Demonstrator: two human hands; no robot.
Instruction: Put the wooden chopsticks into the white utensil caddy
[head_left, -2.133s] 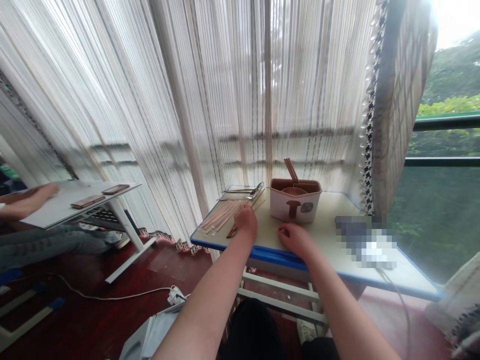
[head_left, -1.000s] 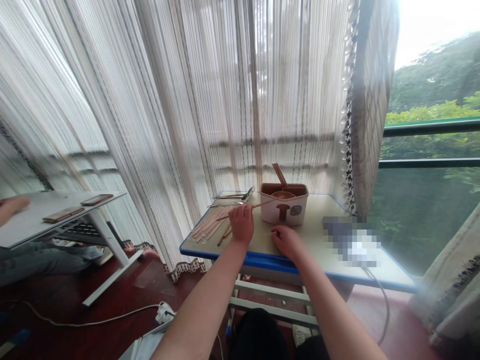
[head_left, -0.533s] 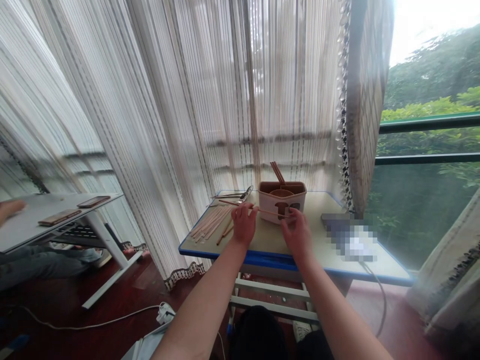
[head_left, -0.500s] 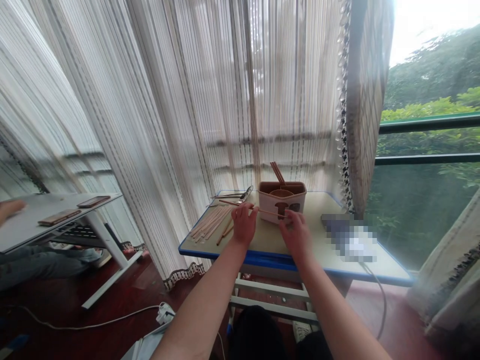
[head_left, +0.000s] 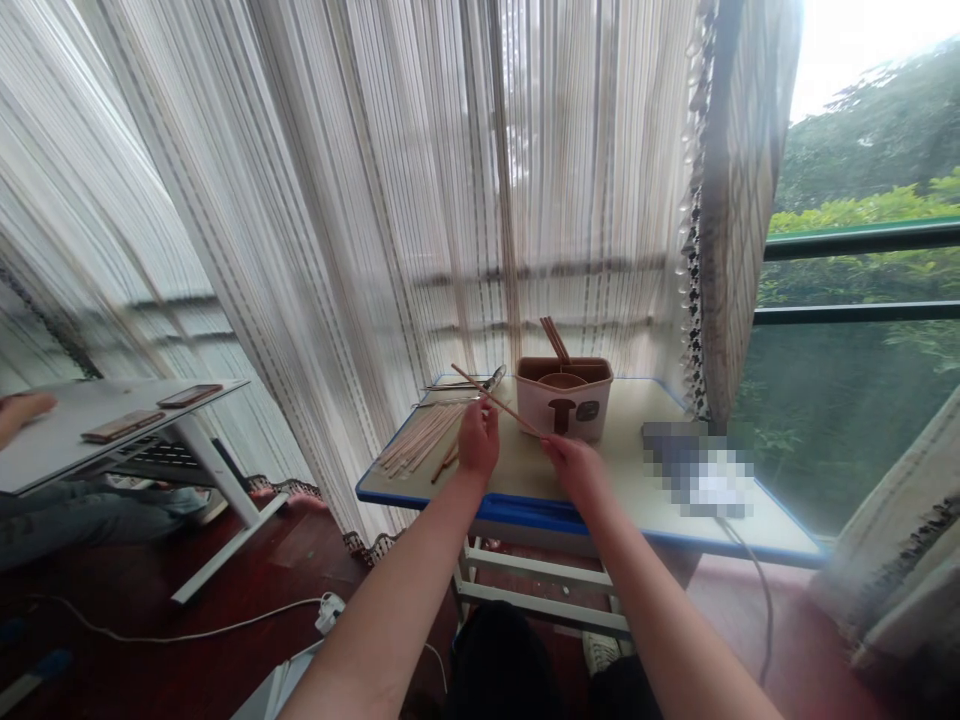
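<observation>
A brown wooden chopstick (head_left: pixel 513 410) slants up to the left above the table; whether a second lies along it, I cannot tell. My right hand (head_left: pixel 576 464) is closed on its lower end. Farther up, my left hand (head_left: pixel 478 440) has its fingers curled and pinched at the chopstick. Just beyond my hands stands a white and brown utensil holder (head_left: pixel 564 404), with several chopsticks (head_left: pixel 555 340) upright in its back compartment. Several pale sticks (head_left: pixel 420 440), seemingly wrapped, lie to the left of my left hand. Behind them are metal utensils (head_left: pixel 493 378), one apparently a spoon.
The table (head_left: pixel 630 500) has a blue edge. On its right a blurred-out object (head_left: pixel 697 470) trails a cable. Curtains hang behind. At far left, another person's hand (head_left: pixel 22 412) rests over a second table (head_left: pixel 45 440) holding two flat objects. A power strip (head_left: pixel 330 612) lies below.
The chopstick has gone from nearly level to steeply slanted, its left end raised. My right hand has moved slightly left and down; my left hand has turned and curled more.
</observation>
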